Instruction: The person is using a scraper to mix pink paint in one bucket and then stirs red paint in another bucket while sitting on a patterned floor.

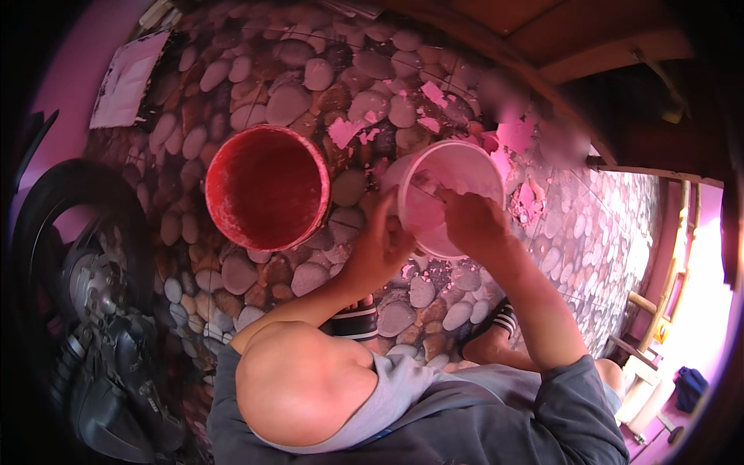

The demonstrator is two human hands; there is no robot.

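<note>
A white bucket point(452, 146) stands on the floor in front of me, with a pale pink, wet-looking coating point(422, 209) inside it. Against the bucket's near left side is my left hand point(385, 239), its fingers bent at the rim and steadying it. Over the bucket's right part, my right hand point(474, 225) is closed on a thin tool point(426, 186) that reaches down into the bucket. Most of this tool is hidden by the hand, so its exact kind does not show. Left of the white bucket sits a red bucket point(267, 186), its inner wall smeared with pale residue.
Pink flakes point(345, 132) lie scattered over the pebble-patterned floor point(287, 105). A motorcycle wheel point(85, 201) stands at left. Wooden furniture point(573, 46) overhangs the far right. A white flat sheet point(130, 81) lies by the pink wall. My sandalled feet point(496, 333) are close to the buckets.
</note>
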